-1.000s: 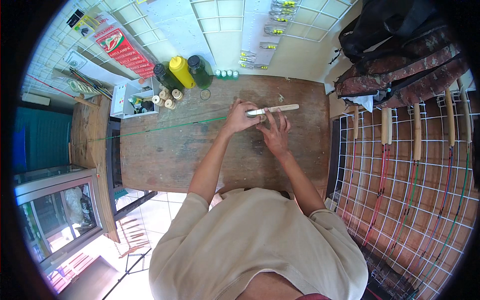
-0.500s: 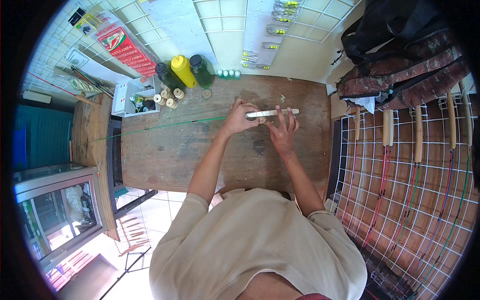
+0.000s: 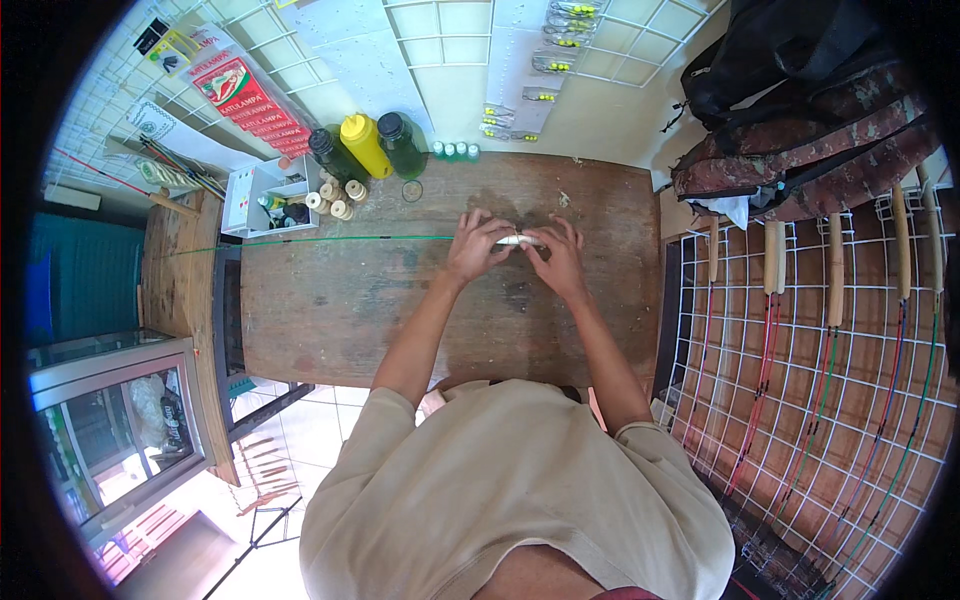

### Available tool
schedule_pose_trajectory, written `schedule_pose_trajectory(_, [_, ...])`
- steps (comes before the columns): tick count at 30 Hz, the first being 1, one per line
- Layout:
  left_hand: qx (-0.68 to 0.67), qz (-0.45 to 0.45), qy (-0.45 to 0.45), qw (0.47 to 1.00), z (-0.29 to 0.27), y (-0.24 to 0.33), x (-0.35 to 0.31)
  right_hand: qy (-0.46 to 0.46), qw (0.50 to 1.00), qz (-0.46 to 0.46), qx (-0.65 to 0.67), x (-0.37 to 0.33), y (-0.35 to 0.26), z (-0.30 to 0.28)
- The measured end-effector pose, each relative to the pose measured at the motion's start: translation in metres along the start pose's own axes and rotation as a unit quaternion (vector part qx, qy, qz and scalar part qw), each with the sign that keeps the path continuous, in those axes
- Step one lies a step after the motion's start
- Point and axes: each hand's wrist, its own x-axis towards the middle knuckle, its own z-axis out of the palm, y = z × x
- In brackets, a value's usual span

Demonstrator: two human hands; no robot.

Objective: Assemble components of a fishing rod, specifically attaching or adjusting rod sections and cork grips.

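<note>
Now, yellow bottle [image 3: 363,143]: landmark, standing along the far side of the wooden counter [image 3: 330,310].
Pale handle [image 3: 517,240]: right of the yellow bottle and nearer the person, between the two hands; long axis roughly left to right, ends partly hidden by fingers.
Green rod [image 3: 380,237]: nearer the person than the yellow bottle, roughly in line with the pale handle, running leftward from the left hand [image 3: 474,252] beyond the bottle's left side.
Left hand: narrow, thumb and fingers holding the handle's left end, the one closer to the bottle.
Right hand [image 3: 563,264]: narrow, pinching the right end, farther from the bottle.
Nearer hand: neither; both touch the handle.
Wooden spools [image 3: 340,209]: just in front of the yellow bottle, leftward.
</note>
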Motion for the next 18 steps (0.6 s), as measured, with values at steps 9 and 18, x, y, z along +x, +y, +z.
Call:
schedule_pose_trajectory(9, [0.016,0.048,0.08,0.996,0.031,-0.01,-0.023,0.0,0.994,0.069,0.082,-0.009,0.01,0.034])
schedule_pose_trajectory(18, [0.035,0.058,0.076,0.995,0.038,-0.012,-0.039,0.021,0.984,0.109,0.14,-0.029,0.014,0.052])
